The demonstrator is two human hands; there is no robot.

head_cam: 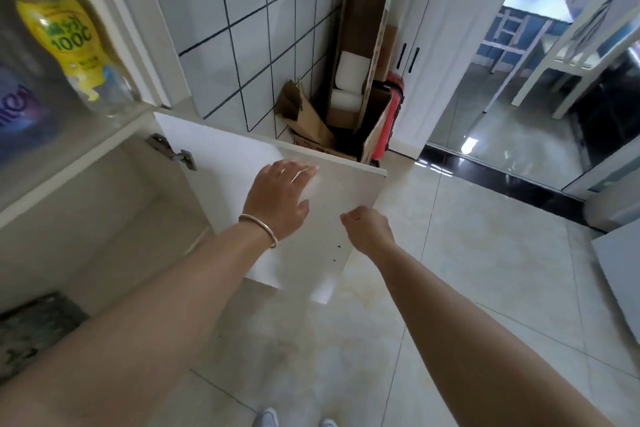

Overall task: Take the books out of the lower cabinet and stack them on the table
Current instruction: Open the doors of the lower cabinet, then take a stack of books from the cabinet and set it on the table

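The lower cabinet's white door (221,149) stands swung open to the right. My left hand (278,199), with a metal bangle at the wrist, rests flat on the door's inner face, fingers straight. My right hand (369,227) grips the door's outer edge, its fingers curled behind the panel and out of sight. The lower cabinet (104,229) is open at the left. A dark patterned object (33,333), possibly a book, lies at its bottom left, partly hidden by my left forearm. No table with books shows.
A yellow bottle (64,31) stands behind glass in the upper cabinet. Cardboard boxes (349,80) and a red case (389,114) fill the tiled corner behind the door. White chair legs (540,80) stand at the far right on the shiny floor.
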